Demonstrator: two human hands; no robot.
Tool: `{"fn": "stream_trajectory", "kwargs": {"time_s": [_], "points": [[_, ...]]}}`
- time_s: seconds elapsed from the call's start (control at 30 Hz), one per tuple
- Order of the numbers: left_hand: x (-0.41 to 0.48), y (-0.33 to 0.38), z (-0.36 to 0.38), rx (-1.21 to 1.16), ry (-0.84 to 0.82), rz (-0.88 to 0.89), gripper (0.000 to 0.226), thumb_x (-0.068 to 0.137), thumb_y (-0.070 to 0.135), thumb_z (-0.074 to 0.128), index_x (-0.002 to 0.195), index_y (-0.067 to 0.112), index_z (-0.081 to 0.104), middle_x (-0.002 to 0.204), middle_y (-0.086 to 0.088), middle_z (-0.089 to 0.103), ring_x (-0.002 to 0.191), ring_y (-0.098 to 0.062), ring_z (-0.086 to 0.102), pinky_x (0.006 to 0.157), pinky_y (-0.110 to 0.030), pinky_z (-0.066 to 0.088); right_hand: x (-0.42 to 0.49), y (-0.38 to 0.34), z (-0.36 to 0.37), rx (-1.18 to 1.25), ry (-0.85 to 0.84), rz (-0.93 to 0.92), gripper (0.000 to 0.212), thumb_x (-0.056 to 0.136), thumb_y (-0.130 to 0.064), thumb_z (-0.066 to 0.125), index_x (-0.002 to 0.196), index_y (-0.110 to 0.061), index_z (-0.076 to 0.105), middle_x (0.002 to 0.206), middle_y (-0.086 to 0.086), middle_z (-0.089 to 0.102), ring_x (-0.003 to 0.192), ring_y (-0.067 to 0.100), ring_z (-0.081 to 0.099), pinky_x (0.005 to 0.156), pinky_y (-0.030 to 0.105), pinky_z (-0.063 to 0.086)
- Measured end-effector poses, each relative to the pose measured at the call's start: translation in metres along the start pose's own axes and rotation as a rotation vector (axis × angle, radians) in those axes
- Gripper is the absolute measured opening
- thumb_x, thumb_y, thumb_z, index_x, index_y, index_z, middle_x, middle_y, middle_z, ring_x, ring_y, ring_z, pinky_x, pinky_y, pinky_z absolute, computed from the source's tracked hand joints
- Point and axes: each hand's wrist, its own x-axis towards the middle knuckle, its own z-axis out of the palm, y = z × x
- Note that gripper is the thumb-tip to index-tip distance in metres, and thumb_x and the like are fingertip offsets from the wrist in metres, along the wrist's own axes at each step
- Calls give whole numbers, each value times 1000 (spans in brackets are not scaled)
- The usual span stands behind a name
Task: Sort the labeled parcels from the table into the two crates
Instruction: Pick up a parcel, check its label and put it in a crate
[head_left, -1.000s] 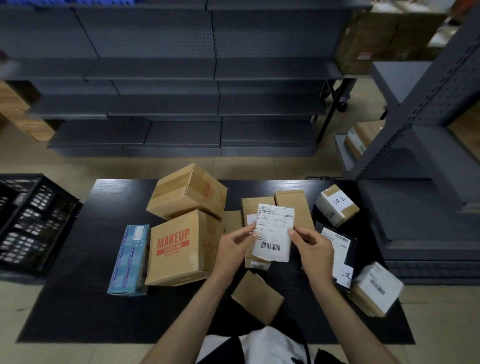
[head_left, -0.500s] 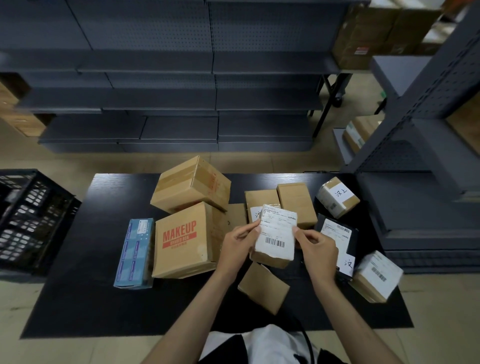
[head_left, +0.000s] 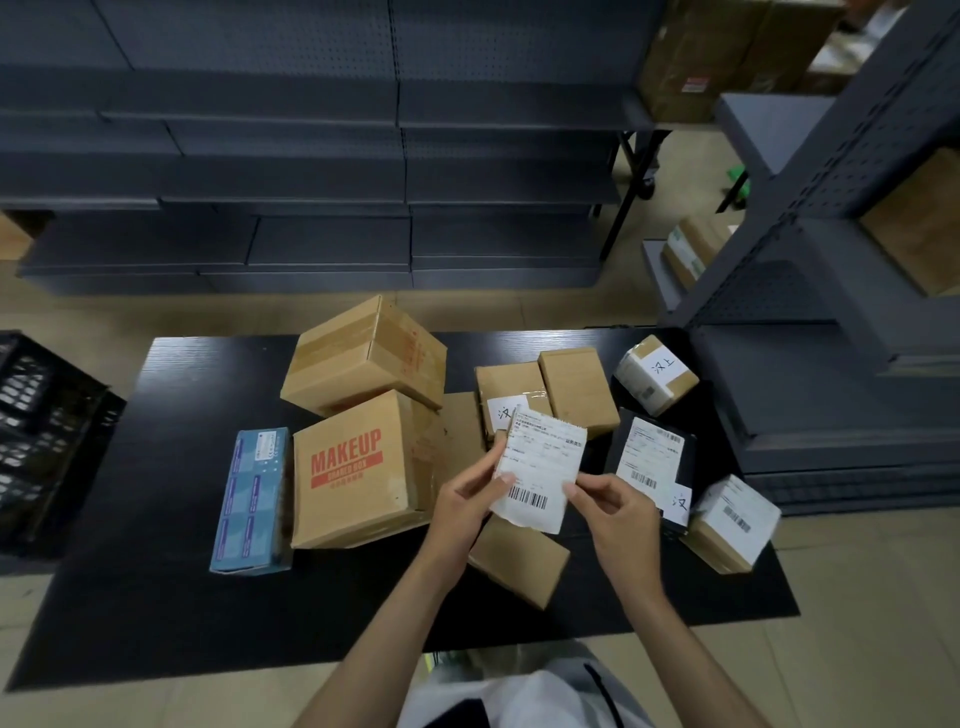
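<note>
Both hands hold a small parcel (head_left: 540, 470) with a white barcode label above the black table (head_left: 156, 597). My left hand (head_left: 467, 499) grips its left edge and my right hand (head_left: 613, 512) pinches its lower right corner. On the table lie a MAKEUP carton (head_left: 353, 467), a larger plain carton (head_left: 363, 358) behind it, a blue box (head_left: 252, 499), two brown parcels (head_left: 550, 384), a taped parcel (head_left: 655, 373), a black labeled parcel (head_left: 652, 462), a white-labeled parcel (head_left: 730, 522) at the right edge, and a flat brown parcel (head_left: 519, 558) under my hands.
A black plastic crate (head_left: 41, 431) stands on the floor left of the table. Grey metal shelving (head_left: 311, 171) fills the back, and another shelf unit (head_left: 841, 312) stands close to the table's right end, with cartons on it.
The held parcel has tilted slightly, its top leaning right, and my right hand has slid down to its lower corner. The view has dipped a little.
</note>
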Motion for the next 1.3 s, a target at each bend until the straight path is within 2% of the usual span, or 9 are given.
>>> {"fn": "stream_trajectory", "kwargs": {"time_s": [0.17, 0.3, 0.47, 0.7, 0.93, 1.2, 1.3], "points": [[2, 3, -1, -6, -13, 13, 56, 96, 11, 72, 150, 18, 57, 149, -1, 61, 137, -21, 59, 113, -50, 49, 3, 4, -5, 19, -46, -46, 15, 86, -4, 81, 94, -17, 78, 103, -11, 79, 100, 8, 75, 87, 28, 60], [1, 15, 7, 2, 15, 40, 45, 96, 12, 71, 140, 17, 67, 149, -1, 61, 138, -19, 57, 109, -41, 53, 17, -2, -14, 47, -88, -86, 17, 85, -2, 81, 92, -17, 78, 105, -14, 79, 103, 7, 74, 88, 28, 60], [4, 18, 26, 10, 69, 71, 42, 95, 13, 72, 137, 16, 69, 154, -2, 57, 144, -22, 52, 115, -51, 48, 35, -7, -30, 93, -143, -110, 14, 86, -1, 80, 91, -14, 77, 105, -11, 79, 104, 9, 74, 91, 35, 59], [-8, 8, 62, 68, 145, 43, 59, 95, 14, 74, 150, 22, 55, 142, -4, 67, 131, -26, 64, 110, -56, 50, 56, 0, -59, 72, -232, -120, 12, 87, -7, 80, 95, -16, 78, 103, -13, 79, 100, 7, 74, 87, 32, 61], [-40, -16, 82, 92, 272, 46, 65, 95, 11, 73, 152, 31, 51, 139, 0, 69, 128, -24, 66, 106, -49, 53, 53, 11, -69, 50, -371, -98, 15, 90, -11, 79, 103, -18, 78, 103, -14, 79, 98, 4, 74, 83, 25, 61], [-100, -22, 67, -14, 466, 105, 63, 91, 14, 71, 148, 35, 54, 136, -3, 71, 127, -27, 67, 109, -52, 51, 26, 7, -37, -34, -565, -158, 17, 89, -18, 80, 106, -20, 78, 105, -12, 78, 97, 2, 73, 81, 28, 62], [-127, -22, 52, -41, 546, 144, 65, 90, 16, 71, 149, 35, 52, 136, -4, 71, 126, -28, 67, 109, -53, 51, 9, -3, -15, -36, -644, -159, 15, 89, -20, 80, 103, -26, 78, 106, -15, 77, 97, 1, 73, 82, 30, 62]]}}
